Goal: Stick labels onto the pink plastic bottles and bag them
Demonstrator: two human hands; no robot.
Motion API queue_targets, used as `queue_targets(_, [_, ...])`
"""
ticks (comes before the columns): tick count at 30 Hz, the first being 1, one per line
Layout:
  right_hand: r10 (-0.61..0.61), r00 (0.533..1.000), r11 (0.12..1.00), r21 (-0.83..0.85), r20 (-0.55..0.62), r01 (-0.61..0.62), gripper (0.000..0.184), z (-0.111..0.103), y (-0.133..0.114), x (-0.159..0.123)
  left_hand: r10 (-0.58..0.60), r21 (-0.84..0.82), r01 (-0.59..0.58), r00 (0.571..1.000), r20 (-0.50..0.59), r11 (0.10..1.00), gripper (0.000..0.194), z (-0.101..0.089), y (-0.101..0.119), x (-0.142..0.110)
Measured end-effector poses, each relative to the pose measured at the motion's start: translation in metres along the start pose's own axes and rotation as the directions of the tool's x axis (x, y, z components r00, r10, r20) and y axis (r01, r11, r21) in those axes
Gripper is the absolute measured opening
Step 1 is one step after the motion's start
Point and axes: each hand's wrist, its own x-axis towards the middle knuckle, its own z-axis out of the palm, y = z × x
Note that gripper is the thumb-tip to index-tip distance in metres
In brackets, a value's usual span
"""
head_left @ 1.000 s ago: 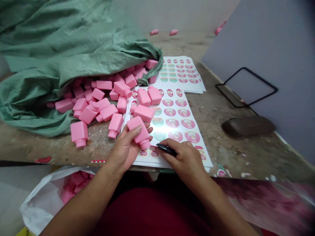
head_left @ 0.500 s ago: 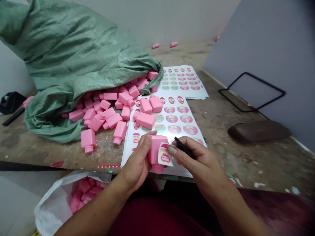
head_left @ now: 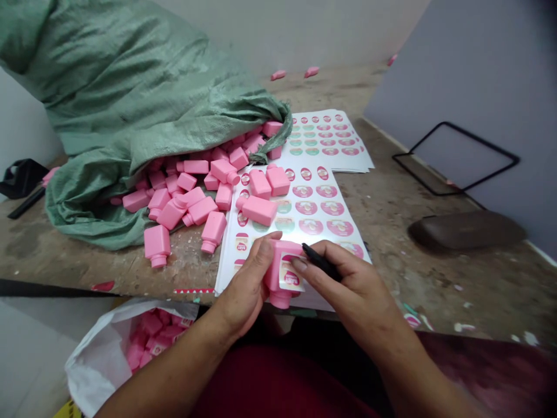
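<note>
My left hand [head_left: 243, 293] is closed around a small pink plastic bottle [head_left: 274, 280], held neck down over the front edge of a sticker sheet [head_left: 293, 235]. A white, pink and cream label [head_left: 288, 276] with "BABY" lettering lies against the bottle's face. The thumb of my right hand [head_left: 354, 287] touches the label's upper right part. Gripped in that same hand is a slim black pen-like tool [head_left: 324, 265], its tip beside the bottle's base; its exact kind is unclear. Several loose pink bottles [head_left: 257, 210] rest on the sheet's left part.
A green woven sack [head_left: 174, 98] spills many pink bottles at left. Below the table edge stands a white bag [head_left: 93, 354] with more bottles. Another sticker stack [head_left: 357, 162] lies behind. At right are a brown case [head_left: 467, 231] and a black wire frame [head_left: 478, 139] by a panel.
The bottle has moved right and turned neck down in my left hand. A label came off the sheet in my right hand and now lies against the bottle. The view shifted slightly.
</note>
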Motion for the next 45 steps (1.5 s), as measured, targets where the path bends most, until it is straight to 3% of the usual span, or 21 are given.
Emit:
queue_targets(8, [0.042, 0.998, 0.997, 0.069, 0.036, -0.045, 0.019, 0.001, 0.002, 0.002, -0.001, 0.011, 0.001, 1.000, -0.015, 1.000, 0.036, -0.005, 0.000, 0.002])
queue_targets(17, [-0.004, 1.000, 1.000, 0.023, -0.004, 0.004, 0.019, 0.004, -0.001, 0.002, 0.012, 0.024, -0.012, 1.000, 0.007, 1.000, 0.036, -0.004, 0.001, -0.001])
queue_targets(24, [-0.035, 0.999, 0.995, -0.099, -0.041, 0.031, 0.022, 0.007, -0.003, 0.000, -0.006, 0.033, 0.005, 1.000, 0.026, 0.999, 0.042, -0.002, 0.001, -0.004])
queue_targets(30, [-0.129, 0.979, 0.960, -0.269, -0.159, 0.082, 0.013, 0.012, 0.009, -0.006, -0.003, 0.075, -0.001, 0.998, 0.062, 0.997, 0.051, -0.004, 0.002, -0.008])
queue_targets(33, [-0.123, 0.966, 0.973, -0.219, -0.226, 0.073, 0.024, 0.012, 0.013, -0.004, -0.052, 0.064, 0.047, 0.996, 0.074, 0.997, 0.047, -0.005, 0.004, -0.010])
queue_targets(35, [-0.088, 0.973, 0.989, -0.135, -0.212, 0.060, 0.034, 0.010, 0.014, 0.000, -0.113, 0.069, 0.108, 0.991, 0.076, 0.992, 0.048, -0.004, 0.004, -0.011])
queue_targets(40, [-0.068, 0.983, 0.998, -0.002, -0.171, 0.069, 0.022, 0.010, 0.023, 0.012, -0.115, 0.104, 0.111, 0.992, 0.040, 0.988, 0.048, 0.000, 0.002, -0.011])
queue_targets(42, [-0.054, 0.979, 0.998, 0.014, -0.197, 0.058, 0.023, 0.010, 0.028, 0.013, -0.115, 0.142, 0.113, 0.993, 0.002, 0.983, 0.038, -0.007, 0.008, -0.018])
queue_targets(45, [-0.029, 0.978, 1.000, -0.018, -0.205, 0.026, 0.027, 0.004, 0.034, 0.010, -0.119, 0.319, 0.136, 0.990, -0.070, 0.938, 0.033, -0.037, 0.033, -0.046])
